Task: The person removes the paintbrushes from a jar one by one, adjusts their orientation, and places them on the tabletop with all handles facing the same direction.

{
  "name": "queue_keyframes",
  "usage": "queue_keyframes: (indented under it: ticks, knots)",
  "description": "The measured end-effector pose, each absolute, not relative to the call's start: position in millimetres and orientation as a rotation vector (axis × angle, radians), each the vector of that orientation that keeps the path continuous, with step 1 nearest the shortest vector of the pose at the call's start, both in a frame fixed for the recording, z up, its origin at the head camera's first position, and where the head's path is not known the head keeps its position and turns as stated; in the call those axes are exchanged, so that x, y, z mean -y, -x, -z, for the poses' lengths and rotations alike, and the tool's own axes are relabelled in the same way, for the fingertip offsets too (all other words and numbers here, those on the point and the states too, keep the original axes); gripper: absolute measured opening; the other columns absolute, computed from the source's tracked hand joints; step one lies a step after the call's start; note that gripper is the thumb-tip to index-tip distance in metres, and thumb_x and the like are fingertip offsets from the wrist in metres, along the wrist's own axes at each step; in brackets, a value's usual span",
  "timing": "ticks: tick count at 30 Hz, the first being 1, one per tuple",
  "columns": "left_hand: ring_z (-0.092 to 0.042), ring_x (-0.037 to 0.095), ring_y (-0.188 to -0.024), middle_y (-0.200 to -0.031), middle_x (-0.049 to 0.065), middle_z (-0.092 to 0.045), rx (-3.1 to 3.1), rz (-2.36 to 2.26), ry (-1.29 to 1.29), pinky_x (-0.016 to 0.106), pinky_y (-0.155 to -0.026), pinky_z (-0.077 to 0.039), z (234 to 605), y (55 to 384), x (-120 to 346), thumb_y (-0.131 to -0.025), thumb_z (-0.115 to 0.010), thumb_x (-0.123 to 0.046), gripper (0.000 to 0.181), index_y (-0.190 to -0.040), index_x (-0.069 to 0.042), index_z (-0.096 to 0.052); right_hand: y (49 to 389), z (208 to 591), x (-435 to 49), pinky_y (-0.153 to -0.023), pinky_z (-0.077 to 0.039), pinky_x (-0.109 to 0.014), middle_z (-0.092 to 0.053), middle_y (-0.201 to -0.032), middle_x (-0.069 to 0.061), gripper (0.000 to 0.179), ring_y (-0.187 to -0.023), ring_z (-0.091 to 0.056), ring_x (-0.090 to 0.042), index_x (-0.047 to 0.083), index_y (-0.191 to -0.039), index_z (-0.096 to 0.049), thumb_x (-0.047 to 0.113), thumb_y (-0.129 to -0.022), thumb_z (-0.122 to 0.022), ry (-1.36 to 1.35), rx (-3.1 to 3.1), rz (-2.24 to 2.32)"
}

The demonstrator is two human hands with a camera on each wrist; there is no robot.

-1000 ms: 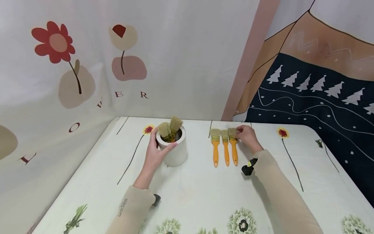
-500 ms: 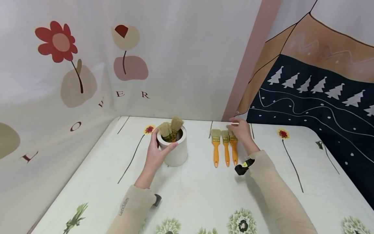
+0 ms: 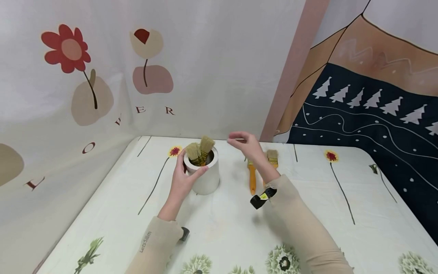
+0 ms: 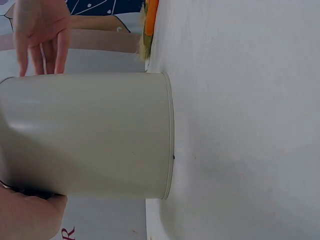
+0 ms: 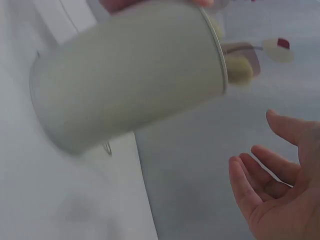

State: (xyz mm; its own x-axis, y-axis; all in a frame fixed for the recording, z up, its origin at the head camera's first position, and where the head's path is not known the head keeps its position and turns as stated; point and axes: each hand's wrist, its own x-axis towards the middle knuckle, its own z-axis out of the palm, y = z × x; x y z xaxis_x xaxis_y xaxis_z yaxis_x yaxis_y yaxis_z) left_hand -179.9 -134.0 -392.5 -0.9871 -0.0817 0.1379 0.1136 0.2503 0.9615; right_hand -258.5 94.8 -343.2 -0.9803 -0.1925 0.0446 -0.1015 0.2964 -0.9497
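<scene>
A white cylindrical can [image 3: 206, 180] stands upright on the table, and paintbrushes [image 3: 207, 145] poke out of its mouth with pale bristles up. My left hand [image 3: 181, 182] grips the can near its rim, thumb and fingers spread round the left side. My right hand [image 3: 251, 148] hangs in the air to the right of the can, fingers loosely bent with nothing between them, as the right wrist view shows. Beneath it lie more orange-handled paintbrushes; the left one [image 3: 252, 179] and the right one [image 3: 272, 155] show in part, while the forearm hides the one between.
A white cloth with printed flowers covers the table [image 3: 212, 232]. Close behind its back edge hangs a pale curtain [image 3: 212, 76] with flower prints. A dark blue cloth with white trees [image 3: 362, 114] hangs at the right.
My right hand has left the right-hand lying paintbrush, risen and moved left over the row toward the can. The left hand and the can have stayed in place.
</scene>
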Motion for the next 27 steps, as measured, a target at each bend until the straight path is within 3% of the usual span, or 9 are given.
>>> queue_keyframes:
  ticks: [7,12,19,27]
  knots:
    - [-0.023,0.027,-0.153,-0.165,0.008,-0.024,2.341,1.824,0.051,0.048,-0.128,-0.020,393.0,180.7,134.3,-0.087,-0.078,-0.028,0.094,-0.159,-0.016,-0.018,249.7,344.9,-53.4,-0.107,-0.051,-0.045,-0.064,-0.134,-0.012,0.044,-0.126,-0.061,-0.028,0.007,-0.130,-0.063,0.026,-0.091,-0.073,0.416,-2.448,1.736]
    - [-0.023,0.027,-0.154,-0.164,0.008,-0.025,2.341,1.815,0.067,0.048,-0.128,-0.020,392.7,179.9,133.7,-0.088,-0.077,-0.028,0.092,-0.158,-0.016,-0.019,244.9,345.5,-36.9,-0.098,-0.058,-0.040,-0.067,-0.127,-0.015,0.034,-0.123,-0.063,-0.030,0.003,-0.119,-0.067,0.019,-0.090,-0.074,0.441,-2.558,1.709]
    - [-0.024,0.026,-0.153,-0.164,0.008,-0.025,2.336,1.830,0.055,0.047,-0.128,-0.020,394.0,180.0,131.8,-0.087,-0.078,-0.028,0.093,-0.159,-0.016,-0.019,238.0,336.4,-40.9,-0.099,-0.056,-0.040,-0.071,-0.116,-0.016,0.026,-0.112,-0.067,-0.029,0.004,-0.116,-0.066,0.018,-0.095,-0.068,0.528,-2.566,1.894]
    - [-0.024,0.027,-0.153,-0.165,0.009,-0.024,2.337,1.825,0.034,0.047,-0.128,-0.021,393.9,180.2,134.2,-0.087,-0.078,-0.028,0.093,-0.158,-0.016,-0.020,237.3,309.3,-57.5,-0.086,-0.062,-0.031,-0.068,-0.111,-0.022,0.021,-0.093,-0.069,-0.020,-0.004,-0.115,-0.060,0.007,-0.097,-0.063,0.524,-2.333,2.367]
